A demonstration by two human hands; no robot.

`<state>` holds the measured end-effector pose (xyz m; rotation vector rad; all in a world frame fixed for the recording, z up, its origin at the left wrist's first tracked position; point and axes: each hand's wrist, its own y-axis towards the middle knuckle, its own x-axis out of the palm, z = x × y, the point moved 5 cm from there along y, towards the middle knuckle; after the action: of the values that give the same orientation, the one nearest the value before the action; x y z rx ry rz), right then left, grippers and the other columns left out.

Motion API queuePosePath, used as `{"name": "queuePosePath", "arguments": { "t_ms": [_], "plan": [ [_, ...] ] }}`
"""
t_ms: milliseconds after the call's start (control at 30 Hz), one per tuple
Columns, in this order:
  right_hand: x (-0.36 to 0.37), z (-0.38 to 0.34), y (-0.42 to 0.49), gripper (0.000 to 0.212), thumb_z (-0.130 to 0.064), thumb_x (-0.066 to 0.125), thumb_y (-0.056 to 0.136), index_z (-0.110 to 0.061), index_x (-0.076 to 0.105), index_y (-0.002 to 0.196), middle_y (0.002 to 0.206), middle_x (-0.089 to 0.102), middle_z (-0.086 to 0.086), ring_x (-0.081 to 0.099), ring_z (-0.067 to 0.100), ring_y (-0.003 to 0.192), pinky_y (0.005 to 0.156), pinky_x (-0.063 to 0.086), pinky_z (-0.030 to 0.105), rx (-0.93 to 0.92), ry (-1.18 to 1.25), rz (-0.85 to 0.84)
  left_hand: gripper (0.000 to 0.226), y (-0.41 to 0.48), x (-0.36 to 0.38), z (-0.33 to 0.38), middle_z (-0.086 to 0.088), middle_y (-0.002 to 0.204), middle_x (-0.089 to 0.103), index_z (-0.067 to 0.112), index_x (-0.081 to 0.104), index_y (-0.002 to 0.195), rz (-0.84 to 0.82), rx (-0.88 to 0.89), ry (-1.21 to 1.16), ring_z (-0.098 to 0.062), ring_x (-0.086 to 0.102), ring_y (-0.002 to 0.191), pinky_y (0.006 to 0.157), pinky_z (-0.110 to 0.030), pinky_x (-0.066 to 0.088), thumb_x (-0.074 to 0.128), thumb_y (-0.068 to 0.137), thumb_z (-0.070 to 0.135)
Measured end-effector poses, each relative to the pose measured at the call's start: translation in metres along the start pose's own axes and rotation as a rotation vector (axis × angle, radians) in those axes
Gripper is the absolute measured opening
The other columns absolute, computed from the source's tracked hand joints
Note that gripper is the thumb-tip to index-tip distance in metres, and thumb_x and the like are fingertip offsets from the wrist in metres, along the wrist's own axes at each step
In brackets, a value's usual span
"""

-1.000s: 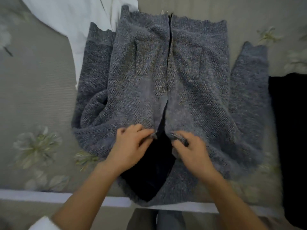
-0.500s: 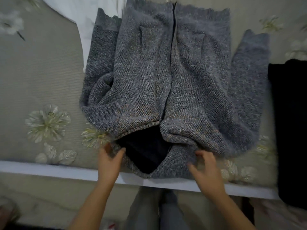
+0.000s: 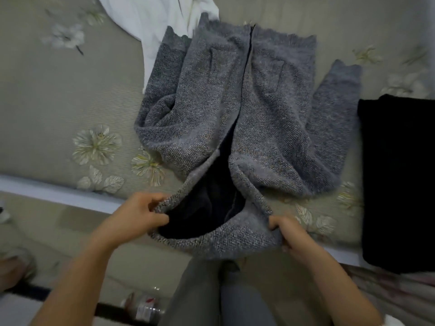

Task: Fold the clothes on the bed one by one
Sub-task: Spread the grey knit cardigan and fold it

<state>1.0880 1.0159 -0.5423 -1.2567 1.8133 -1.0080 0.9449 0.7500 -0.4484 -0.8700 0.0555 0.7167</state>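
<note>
Head view: floral-sheeted bed, pale floor beside.

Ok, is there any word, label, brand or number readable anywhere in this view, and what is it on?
No text can be read anywhere.
On the grey cardigan no tag or label shows, not even inside its open dark neckline.
On the white garment, the black garment and the floral bedspread: no lettering.
On the floor, the small red and white thing may carry a label, too blurred to read.
</note>
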Motion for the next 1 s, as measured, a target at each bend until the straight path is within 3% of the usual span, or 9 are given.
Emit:
{"name": "queuePosePath", "arguments": {
  "t_ms": [167,233,333,433,500,567,733,867,1000],
  "plan": [
    [0.006,0.033,-0.042,0.025,-0.001,0.049,0.078,-0.016,0.041,0.059,0.053,0.044,-0.001,0.042,0.012,0.044,0.045,0.036,0.024,0.185,0.002,-0.378,0.03,-0.033,0.006,0.013,0.009,0.058,0.058,0.026,0.075,0.071,-0.361,-0.034,0.082,-0.008,0.045,0.051,0.056,-0.021,0.033,0.063,0.082,0.001],
    [0.014,0.03,-0.05,0.009,-0.005,0.054,0.068,-0.01,0.046,0.071,0.069,0.053,0.006,0.05,0.017,0.058,0.054,0.043,0.028,0.197,0.105,-0.463,0.014,-0.022,0.001,0.021,0.0,0.058,0.048,0.016,0.064,0.06,-0.37,-0.031,0.191,-0.015,0.039,0.055,0.06,-0.029,0.029,0.068,0.071,0.022],
    [0.013,-0.003,-0.042,0.033,-0.009,0.057,0.057,-0.004,0.052,0.089,0.084,0.055,0.014,0.053,0.022,0.068,0.061,0.047,0.032,0.1,0.283,-0.49,0.03,0.018,-0.01,0.057,-0.006,0.055,0.041,0.016,0.05,0.053,-0.306,0.012,0.241,-0.017,0.034,0.053,0.059,-0.031,0.027,0.069,0.068,0.035],
    [0.002,-0.067,-0.027,0.037,-0.016,0.073,0.053,-0.008,0.062,0.088,0.069,0.062,0.008,0.062,0.02,0.058,0.055,0.055,0.03,-0.095,0.691,-0.455,0.023,0.069,-0.03,0.117,-0.005,0.066,0.055,0.015,0.058,0.069,-0.114,0.141,-0.382,-0.016,0.049,0.059,0.061,-0.027,0.037,0.067,0.074,0.036],
    [-0.006,-0.111,-0.018,0.041,-0.027,0.071,0.065,-0.009,0.063,0.101,0.092,0.07,0.012,0.07,0.027,0.087,0.084,0.056,0.042,-0.239,0.98,-0.456,0.019,0.099,-0.049,0.135,-0.001,0.088,0.071,0.016,0.064,0.092,0.075,0.212,-0.916,-0.014,0.067,0.08,0.072,-0.028,0.05,0.052,0.089,0.03],
    [-0.012,-0.132,0.0,0.042,-0.033,0.051,0.087,-0.007,0.058,0.119,0.119,0.066,0.015,0.064,0.03,0.111,0.099,0.046,0.044,-0.294,1.061,-0.351,0.025,0.124,-0.055,0.123,-0.001,0.11,0.07,0.018,0.062,0.112,0.297,0.178,-0.957,-0.015,0.065,0.104,0.085,-0.029,0.052,0.046,0.095,0.026],
    [-0.016,-0.12,0.045,0.013,-0.011,0.055,0.094,-0.008,0.063,0.104,0.103,0.068,0.011,0.06,0.013,0.079,0.071,0.048,0.026,-0.292,0.275,0.215,0.052,0.159,-0.003,0.032,-0.004,0.133,0.055,0.011,0.049,0.136,0.272,-0.078,-0.156,-0.016,0.053,0.114,0.096,-0.03,0.042,0.063,0.087,0.02],
    [-0.022,-0.115,0.052,0.05,-0.011,0.067,0.083,-0.01,0.047,0.128,0.127,0.047,0.007,0.045,0.02,0.114,0.091,0.037,0.031,-0.484,-0.304,0.597,0.093,0.178,0.018,-0.012,-0.007,0.143,0.036,0.013,0.024,0.147,0.242,-0.142,0.024,-0.029,0.036,0.133,0.109,-0.043,0.035,0.074,0.076,0.046],
    [-0.018,-0.119,0.083,0.067,-0.034,0.069,0.081,-0.013,0.042,0.139,0.147,0.034,0.006,0.025,0.026,0.137,0.111,0.021,0.046,-0.302,-0.646,0.512,0.037,0.189,0.021,-0.003,-0.003,0.102,0.065,0.008,0.059,0.113,0.242,-0.089,-0.067,-0.024,0.061,0.095,0.077,-0.033,0.047,0.066,0.087,0.035]
  ]
}}
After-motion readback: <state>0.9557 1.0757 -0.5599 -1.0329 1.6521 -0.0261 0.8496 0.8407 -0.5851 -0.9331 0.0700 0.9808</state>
